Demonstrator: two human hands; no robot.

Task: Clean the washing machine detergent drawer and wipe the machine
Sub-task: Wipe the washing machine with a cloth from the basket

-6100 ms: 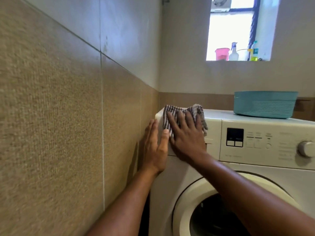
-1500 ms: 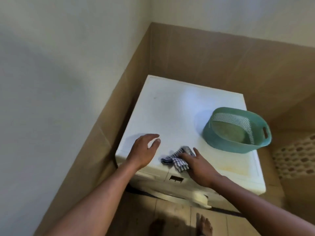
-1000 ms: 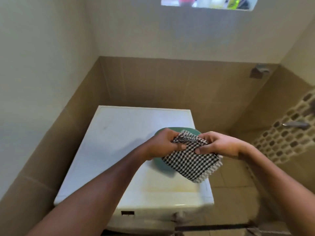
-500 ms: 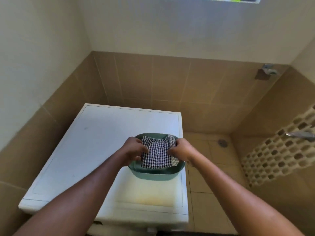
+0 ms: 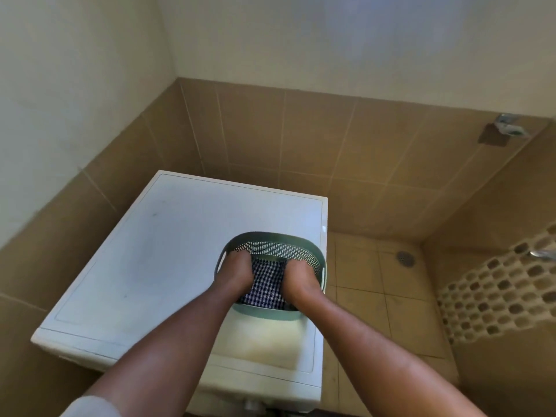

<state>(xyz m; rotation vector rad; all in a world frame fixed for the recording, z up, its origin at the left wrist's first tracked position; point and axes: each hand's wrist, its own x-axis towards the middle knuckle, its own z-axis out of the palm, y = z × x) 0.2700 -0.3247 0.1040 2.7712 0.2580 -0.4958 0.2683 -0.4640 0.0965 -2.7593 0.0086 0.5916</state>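
The white washing machine (image 5: 156,266) is carrying the green mesh basket (image 5: 279,248) on its top, by the right edge. The checkered cloth (image 5: 266,284) is lying inside this basket. Your left hand (image 5: 236,273) and right hand (image 5: 302,278), apart, are gripping its two sides.

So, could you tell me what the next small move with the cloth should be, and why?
Probably let go and lift both hands out. The left hand and right hand are down inside the basket on the washing machine, at either edge of the cloth, which lies flat in it; their grip is hidden.
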